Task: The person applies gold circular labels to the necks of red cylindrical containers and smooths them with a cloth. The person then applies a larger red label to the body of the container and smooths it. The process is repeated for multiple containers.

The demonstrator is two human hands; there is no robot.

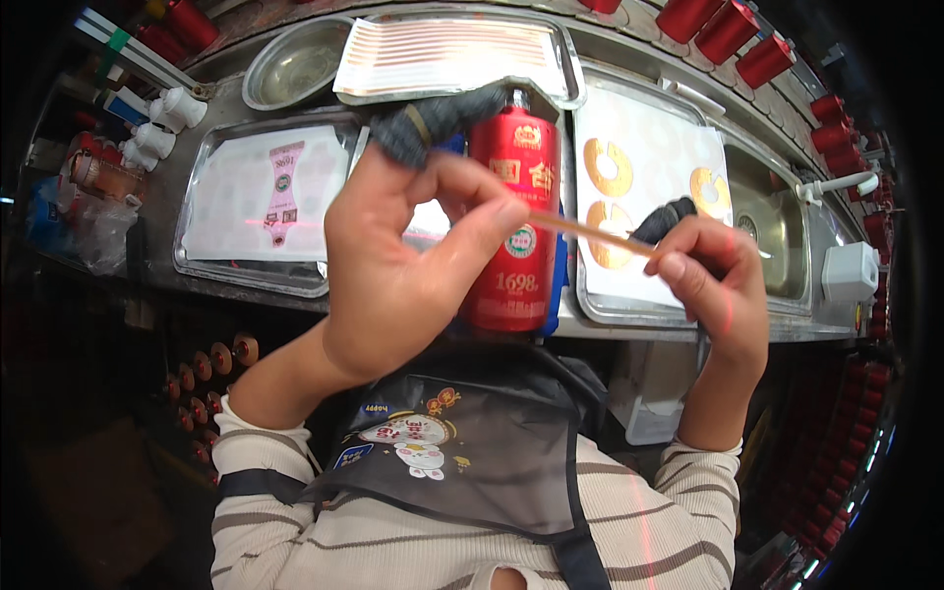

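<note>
A thin copper-brown strip point(590, 234) is stretched between my two hands, in front of a red bottle point(516, 285). My left hand point(413, 231) pinches its left end between thumb and finger; my right hand point(716, 280) pinches the other end, slightly lower. Dark cloth covers some fingertips on both hands, blurred on the left one. Behind my fingers, the bottle's dark neck points away from me, and blue material shows along its sides. Similar strips lie in rows on a white sheet point(447, 59) on the far tray.
On the left, a metal tray point(320, 280) bears a sheet with a pink label point(285, 192). Gold C-shaped stickers point(608, 167) lie on the right tray's sheet, beside a sink point(787, 270) with a white tap. A metal bowl point(295, 64) stands far left. Red bottles point(728, 31) line the far edge.
</note>
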